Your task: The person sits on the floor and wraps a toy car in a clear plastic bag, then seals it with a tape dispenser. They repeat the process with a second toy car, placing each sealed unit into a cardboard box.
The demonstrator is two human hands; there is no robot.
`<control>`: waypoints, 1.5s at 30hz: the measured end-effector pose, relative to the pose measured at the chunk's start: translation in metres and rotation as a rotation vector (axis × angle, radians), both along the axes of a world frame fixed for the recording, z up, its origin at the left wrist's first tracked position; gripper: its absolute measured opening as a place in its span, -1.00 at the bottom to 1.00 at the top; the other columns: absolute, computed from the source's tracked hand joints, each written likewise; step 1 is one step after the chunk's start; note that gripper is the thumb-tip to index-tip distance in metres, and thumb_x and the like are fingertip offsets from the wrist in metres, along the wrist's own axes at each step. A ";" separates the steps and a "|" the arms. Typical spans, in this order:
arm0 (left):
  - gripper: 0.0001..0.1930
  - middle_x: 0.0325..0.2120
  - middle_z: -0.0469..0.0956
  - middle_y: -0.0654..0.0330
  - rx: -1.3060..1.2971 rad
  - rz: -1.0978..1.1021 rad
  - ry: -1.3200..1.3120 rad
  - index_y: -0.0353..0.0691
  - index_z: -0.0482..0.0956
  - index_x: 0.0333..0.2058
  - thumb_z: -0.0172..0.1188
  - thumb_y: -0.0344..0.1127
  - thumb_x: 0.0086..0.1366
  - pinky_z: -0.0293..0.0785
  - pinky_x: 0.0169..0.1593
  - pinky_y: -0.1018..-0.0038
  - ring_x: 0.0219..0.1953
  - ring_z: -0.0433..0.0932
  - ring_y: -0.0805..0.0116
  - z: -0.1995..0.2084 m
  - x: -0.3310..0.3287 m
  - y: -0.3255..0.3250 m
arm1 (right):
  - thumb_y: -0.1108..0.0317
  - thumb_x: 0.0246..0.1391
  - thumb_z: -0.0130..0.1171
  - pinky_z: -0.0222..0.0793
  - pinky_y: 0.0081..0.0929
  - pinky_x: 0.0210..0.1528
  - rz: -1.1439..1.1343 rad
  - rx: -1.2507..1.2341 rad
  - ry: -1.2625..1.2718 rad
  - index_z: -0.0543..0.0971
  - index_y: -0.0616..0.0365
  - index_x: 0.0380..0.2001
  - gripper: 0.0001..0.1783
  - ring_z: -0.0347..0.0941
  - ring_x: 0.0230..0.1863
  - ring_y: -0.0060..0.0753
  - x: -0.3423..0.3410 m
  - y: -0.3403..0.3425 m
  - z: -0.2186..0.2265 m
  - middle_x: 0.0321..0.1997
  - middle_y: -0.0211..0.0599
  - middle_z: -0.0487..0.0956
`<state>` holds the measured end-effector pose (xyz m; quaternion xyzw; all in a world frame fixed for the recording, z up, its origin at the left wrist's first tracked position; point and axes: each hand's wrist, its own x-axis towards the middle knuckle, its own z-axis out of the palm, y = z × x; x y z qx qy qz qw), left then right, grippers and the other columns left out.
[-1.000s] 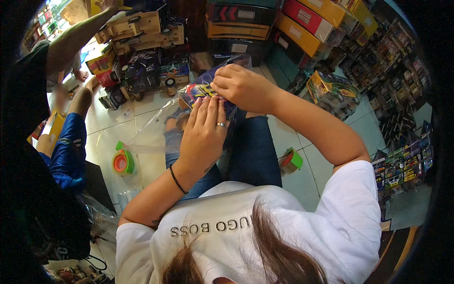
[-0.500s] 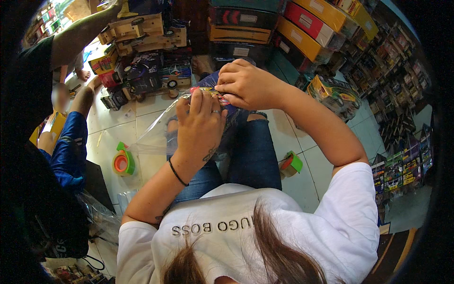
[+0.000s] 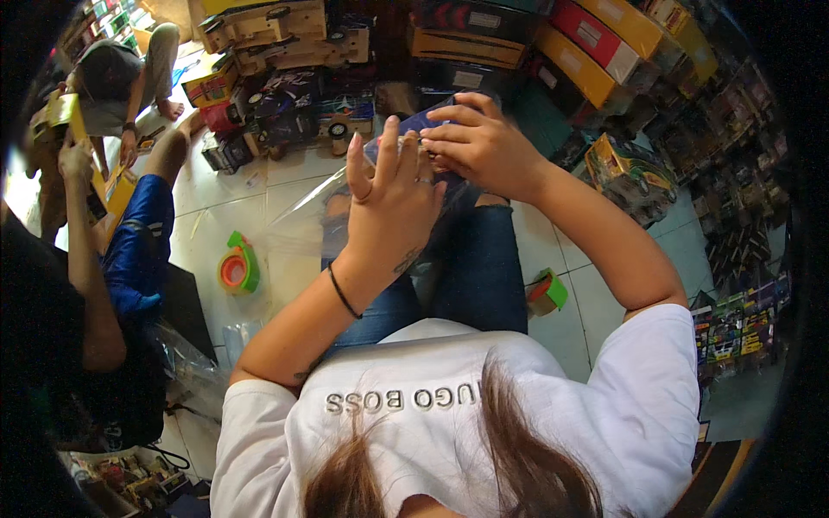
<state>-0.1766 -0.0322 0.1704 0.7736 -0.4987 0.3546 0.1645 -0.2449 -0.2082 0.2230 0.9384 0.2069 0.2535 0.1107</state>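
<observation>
A dark blue package [image 3: 418,122] with coloured print rests over my knees, partly under clear plastic wrap [image 3: 304,213]. My left hand [image 3: 395,186] lies across it, fingers stretched and spread. Close beside it, my right hand [image 3: 492,148] has bent fingers, with the tips at the package's top near the left fingertips. They seem to pinch the plastic there, though the contact is partly hidden. Loose plastic spreads out to the left of my left hand. Both hands cover much of the package.
Green tape dispensers stand on the tiled floor, one at left [image 3: 237,266] and one at right [image 3: 547,292]. Wooden toy trucks [image 3: 285,39] and stacked boxes [image 3: 596,39] fill the back. A wrapped yellow box [image 3: 630,177] sits at right. Other people sit at left, one holding a yellow box [image 3: 65,119].
My left fingers have spread and straightened, and my right fingers have loosened apart a little. At left, a co-worker's outstretched arm has dropped, uncovering another person. The whole view has shifted slightly.
</observation>
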 end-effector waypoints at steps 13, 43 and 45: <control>-0.56 0.00 0.44 -0.06 -0.148 -0.267 0.128 -0.42 0.48 -0.06 0.17 -0.21 0.17 0.04 0.33 0.07 0.14 0.36 0.03 -0.002 -0.016 0.001 | 0.30 -0.08 0.20 0.11 -0.25 0.26 0.034 0.025 -0.038 0.65 0.10 -0.32 -0.78 0.40 0.08 -0.35 0.001 -0.004 -0.001 -0.18 -0.40 0.62; -0.54 -0.11 0.53 -0.08 -0.071 -0.181 0.025 -0.47 0.53 -0.12 0.11 -0.11 0.24 -0.08 0.37 0.00 -0.04 0.52 0.10 -0.011 0.003 -0.006 | 0.00 -0.18 0.24 0.44 -0.29 -0.19 -1.921 1.251 0.010 0.59 0.44 -0.34 -0.41 0.57 -0.25 -0.03 -0.309 -0.139 -0.207 -0.30 0.09 0.61; -0.54 -0.11 0.52 -0.09 -0.082 -0.159 0.012 -0.48 0.53 -0.13 0.10 -0.11 0.24 -0.07 0.37 0.01 -0.01 0.50 0.09 -0.016 0.003 -0.007 | 0.14 0.12 0.12 0.34 -0.35 0.03 -1.411 1.702 -0.651 0.52 0.18 -0.03 -0.57 0.46 0.00 -0.29 -0.272 -0.121 -0.108 -0.03 -0.19 0.54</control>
